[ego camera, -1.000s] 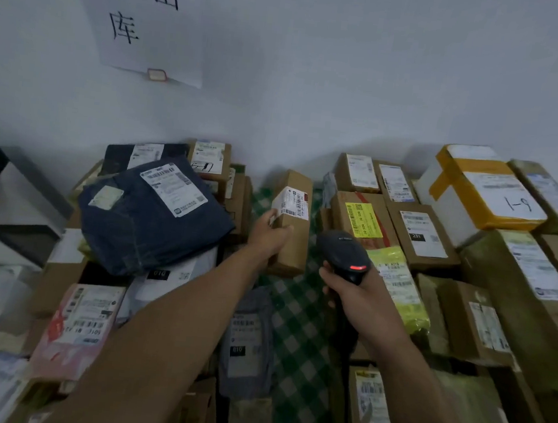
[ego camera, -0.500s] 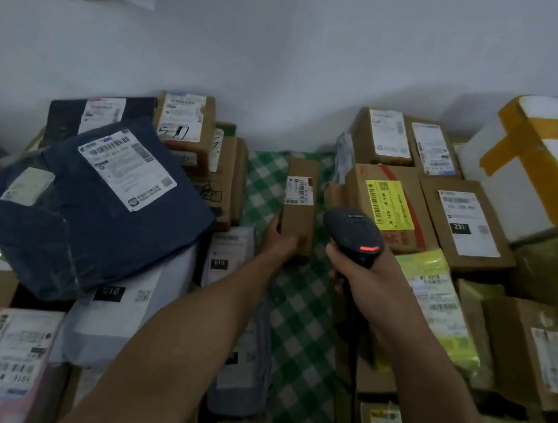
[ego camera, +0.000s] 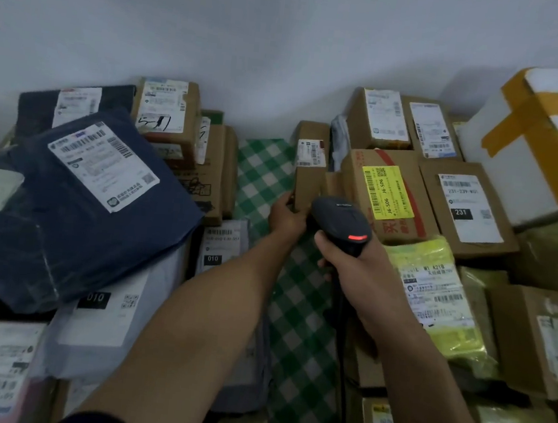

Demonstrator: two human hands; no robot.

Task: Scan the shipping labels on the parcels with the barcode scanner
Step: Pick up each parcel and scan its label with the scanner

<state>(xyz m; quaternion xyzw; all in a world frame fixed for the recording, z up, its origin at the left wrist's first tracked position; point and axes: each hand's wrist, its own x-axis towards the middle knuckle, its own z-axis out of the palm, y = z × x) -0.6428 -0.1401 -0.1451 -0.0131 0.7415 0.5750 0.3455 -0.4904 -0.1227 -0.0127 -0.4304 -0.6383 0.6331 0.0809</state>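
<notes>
The left hand (ego camera: 285,217) pinched the near end of a narrow box (ego camera: 308,180). The right hand (ego camera: 357,268) was clamped round the scanner (ego camera: 340,223), red lamp lit. Judged: tilt the box so the scanner faces its label (ego camera: 309,153) squarely, and hold steady. The box sat at the right edge of the checked cloth (ego camera: 264,175), possibly lifted. The label was white, small, face-up.
</notes>
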